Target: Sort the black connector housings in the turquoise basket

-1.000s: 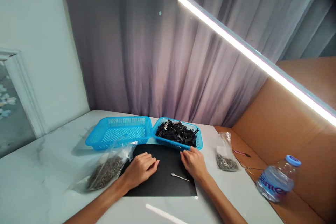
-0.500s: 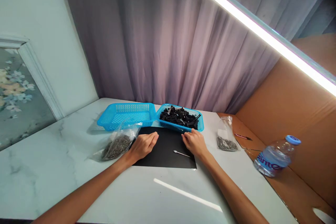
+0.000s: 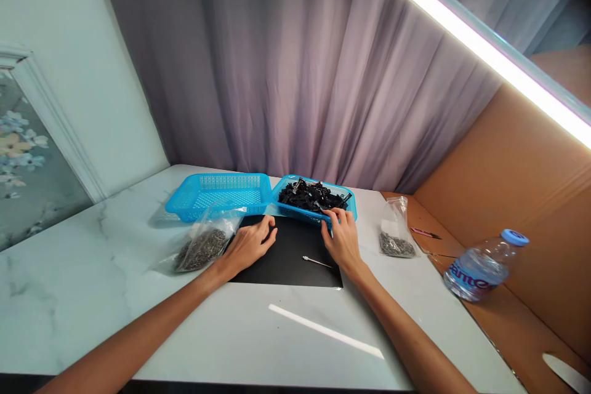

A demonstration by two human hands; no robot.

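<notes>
A black mat [image 3: 289,255] lies on the white marble table [image 3: 92,295]. My left hand [image 3: 247,246] rests on the mat's left edge, fingers loosely curled, holding nothing that I can see. My right hand [image 3: 340,235] lies at the mat's far right corner with its fingertips up on the front rim of a blue basket [image 3: 351,212] full of small black parts [image 3: 311,195]. A thin metal pin [image 3: 316,261] lies on the mat just left of my right wrist.
An empty blue basket [image 3: 217,194] stands to the left of the full one. Two clear bags of small grey metal pieces lie at the left [image 3: 201,247] and right [image 3: 393,239]. A water bottle [image 3: 480,266] lies on the brown cardboard [image 3: 508,197] at right.
The view has tipped down slightly. My right hand has reached forward from the mat onto the rim of the basket of black parts. My left hand has stayed in place.
</notes>
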